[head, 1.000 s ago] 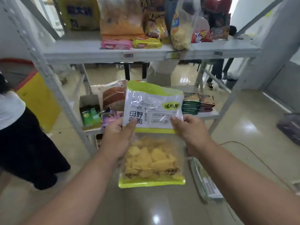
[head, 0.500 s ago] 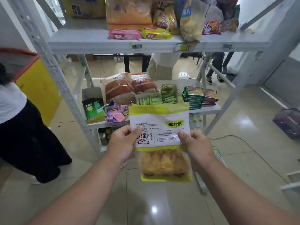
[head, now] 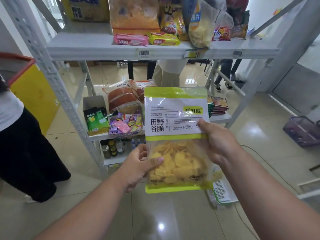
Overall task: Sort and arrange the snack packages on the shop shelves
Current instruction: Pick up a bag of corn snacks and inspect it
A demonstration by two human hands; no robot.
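Lime-green and clear, the chip bag (head: 176, 139) hangs upright at centre frame, left hand (head: 138, 164) pinching its lower edge, right hand (head: 218, 141) gripping its side. Upper shelf (head: 103, 50) and middle shelf (head: 220, 118) already carry stock, but this bag isn't placed yet; judging by that, sorting is only partway done.

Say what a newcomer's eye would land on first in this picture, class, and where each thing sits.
First, the chip bag at centre, held upright before the shelves by the left hand low on its left edge and the right hand at its right edge. Next, the pink packet and yellow packet side by side on the top shelf.
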